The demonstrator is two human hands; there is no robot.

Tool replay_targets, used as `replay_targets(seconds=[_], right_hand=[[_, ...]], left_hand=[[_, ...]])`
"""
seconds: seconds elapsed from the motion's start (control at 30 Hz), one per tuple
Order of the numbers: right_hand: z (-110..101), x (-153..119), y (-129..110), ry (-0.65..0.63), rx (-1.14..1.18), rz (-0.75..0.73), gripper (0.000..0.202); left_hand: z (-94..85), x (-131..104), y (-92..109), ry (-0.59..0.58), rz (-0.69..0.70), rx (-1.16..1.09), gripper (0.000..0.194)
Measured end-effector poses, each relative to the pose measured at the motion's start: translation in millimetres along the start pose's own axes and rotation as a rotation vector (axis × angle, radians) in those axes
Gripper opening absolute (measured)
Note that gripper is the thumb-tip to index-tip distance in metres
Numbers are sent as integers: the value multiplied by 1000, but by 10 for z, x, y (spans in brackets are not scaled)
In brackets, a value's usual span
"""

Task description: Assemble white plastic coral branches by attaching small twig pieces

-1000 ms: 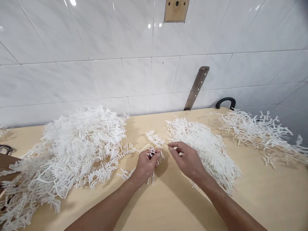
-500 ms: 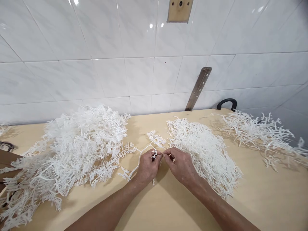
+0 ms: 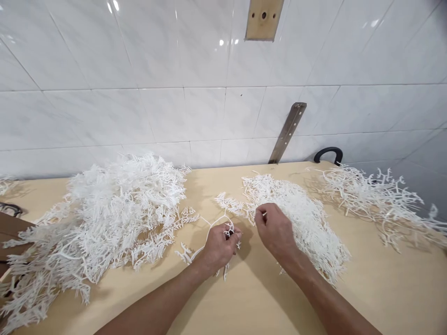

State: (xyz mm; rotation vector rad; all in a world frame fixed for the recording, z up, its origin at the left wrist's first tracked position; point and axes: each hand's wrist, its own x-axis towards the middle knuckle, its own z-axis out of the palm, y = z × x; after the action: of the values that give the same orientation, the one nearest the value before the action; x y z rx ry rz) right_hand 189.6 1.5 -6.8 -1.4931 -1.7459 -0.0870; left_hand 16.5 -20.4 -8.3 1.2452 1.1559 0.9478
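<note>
My left hand (image 3: 221, 244) is closed around a white branching plastic stem (image 3: 208, 231), whose thin arms stick out above, left of and below the fingers. My right hand (image 3: 275, 228) is closed too, a short way to the right, over the left edge of a pile of fine white sprigs (image 3: 303, 216). What its fingertips pinch, if anything, is too small to make out. Just above my left hand lie a few loose white sprigs (image 3: 228, 203). A big heap of white branching pieces (image 3: 122, 204) fills the left side.
Bare, thicker white stems (image 3: 373, 195) lie at the right of the wooden table (image 3: 394, 288). Behind them stands a black curved handle (image 3: 328, 151). A metal strip (image 3: 288, 132) leans on the tiled wall. A brown box (image 3: 14, 232) is at the far left.
My right hand has moved away from my left hand, to the right and slightly up. My left hand has shifted a little to the right and down with the stem. The view has tilted slightly.
</note>
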Motion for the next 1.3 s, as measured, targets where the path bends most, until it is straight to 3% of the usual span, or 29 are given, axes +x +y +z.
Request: replay_targets(seconds=[0.13, 0.23, 0.3, 0.4, 0.5, 0.63, 0.7, 0.8, 0.87, 0.93, 1.0, 1.07, 1.13, 1.3], right_hand=[[-184, 129, 147, 104, -22, 68, 9], [-234, 141, 152, 113, 22, 88, 12], [-226, 111, 100, 37, 114, 97, 13], [-192, 36, -28, -186, 264, 62, 15], [-156, -47, -149, -357, 327, 0, 17], [-89, -151, -245, -435, 378, -36, 18], [-42, -204, -274, -482, 404, -60, 20], [29, -280, -306, -531, 405, -100, 29], [63, -314, -317, -547, 402, -123, 34], [80, -328, -321, -550, 395, -147, 34], [82, -322, -319, -533, 360, -158, 31], [76, -306, -309, -511, 296, -152, 28], [71, -288, -290, -497, 233, -137, 28], [94, -264, -200, -458, 202, -128, 23]], left_hand=[[26, -29, -24, -2, -2, 2, 20], [21, -38, -24, -6, 22, 48, 18], [7, -34, -13, 11, 31, 107, 17], [-49, -20, 55, 29, 48, 289, 14], [-156, -40, 211, -98, 90, 572, 28], [-351, -149, 521, -253, 100, 863, 44], [-467, -219, 692, -288, 102, 893, 45], [-646, -298, 941, -379, 105, 782, 28], [-743, -305, 1067, -349, 133, 733, 18], [-808, -263, 1120, -292, 119, 808, 23], [-842, -175, 1077, -133, 141, 960, 29], [-848, -64, 949, -40, 132, 1087, 21], [-832, 46, 778, -46, 89, 1177, 13], [-715, 190, 470, -69, 12, 1334, 15]])
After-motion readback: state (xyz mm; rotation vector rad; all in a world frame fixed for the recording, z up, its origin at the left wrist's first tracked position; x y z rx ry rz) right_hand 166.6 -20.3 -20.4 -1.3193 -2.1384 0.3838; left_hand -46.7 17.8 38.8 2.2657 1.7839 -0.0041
